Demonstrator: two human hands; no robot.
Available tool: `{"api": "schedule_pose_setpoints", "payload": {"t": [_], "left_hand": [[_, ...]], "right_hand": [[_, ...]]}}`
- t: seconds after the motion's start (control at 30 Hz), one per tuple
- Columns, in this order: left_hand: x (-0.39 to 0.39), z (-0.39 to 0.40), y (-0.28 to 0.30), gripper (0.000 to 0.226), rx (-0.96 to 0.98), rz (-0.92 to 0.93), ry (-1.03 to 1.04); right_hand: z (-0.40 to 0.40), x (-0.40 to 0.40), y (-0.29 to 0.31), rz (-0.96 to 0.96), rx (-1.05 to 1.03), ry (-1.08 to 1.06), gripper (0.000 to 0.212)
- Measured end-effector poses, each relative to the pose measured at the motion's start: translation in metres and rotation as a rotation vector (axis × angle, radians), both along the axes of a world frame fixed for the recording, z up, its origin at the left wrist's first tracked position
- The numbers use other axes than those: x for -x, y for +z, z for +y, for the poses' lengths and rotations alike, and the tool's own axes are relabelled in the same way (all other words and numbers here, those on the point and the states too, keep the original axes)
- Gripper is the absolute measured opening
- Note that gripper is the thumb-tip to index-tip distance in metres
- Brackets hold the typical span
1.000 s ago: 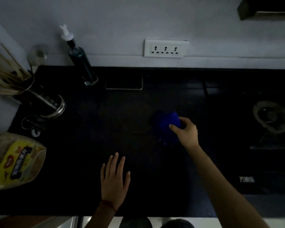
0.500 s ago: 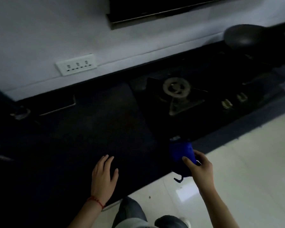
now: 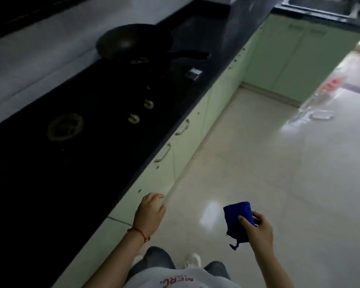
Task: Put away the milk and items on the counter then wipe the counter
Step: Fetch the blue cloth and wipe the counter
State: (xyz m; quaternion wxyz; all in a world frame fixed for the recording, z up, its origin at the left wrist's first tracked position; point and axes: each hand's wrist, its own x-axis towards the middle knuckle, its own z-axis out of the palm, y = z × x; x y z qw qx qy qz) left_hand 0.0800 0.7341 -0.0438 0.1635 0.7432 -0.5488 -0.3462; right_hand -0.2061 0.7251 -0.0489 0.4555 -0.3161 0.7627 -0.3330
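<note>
Gripping hand: right hand [image 3: 257,229], lower right of the frame, pinches a blue cloth [image 3: 238,220] above the floor [image 3: 279,173].
Other hand: left hand [image 3: 150,213], lower middle, fingers loosely curled, holding nothing.
Counter [image 3: 116,163]: dark, left side.
Pan [image 3: 133,41]: upper left, on the stove.

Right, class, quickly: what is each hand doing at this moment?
Left hand: open, fingers loosely curled, holding nothing, beside the counter edge.
Right hand: holding the blue cloth above the floor.
</note>
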Motion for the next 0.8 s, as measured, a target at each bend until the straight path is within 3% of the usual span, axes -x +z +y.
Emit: {"api": "schedule_pose_setpoints", "payload": {"t": [0.1,0.33,0.47,0.57,0.8], "left_hand": [[0.034,-0.032,-0.012,0.031,-0.123,0.089,0.022],[0.062,-0.104,-0.048,0.015,-0.266,0.176,0.125],[0.069,-0.165,-0.073,0.025,-0.346,0.196,0.211],[0.075,-0.212,-0.078,0.020,-0.416,0.217,0.263],[0.139,-0.361,-0.081,0.020,-0.428,0.272,0.134]], "right_hand": [[0.002,0.044,-0.014,0.016,-0.079,-0.121,0.042],[-0.036,0.097,-0.025,0.022,-0.165,-0.281,0.043],[-0.100,0.116,-0.029,0.014,-0.151,-0.315,0.043],[-0.150,0.130,-0.026,0.013,-0.150,-0.344,0.044],[-0.241,0.171,-0.025,0.013,-0.162,-0.429,0.043]]}}
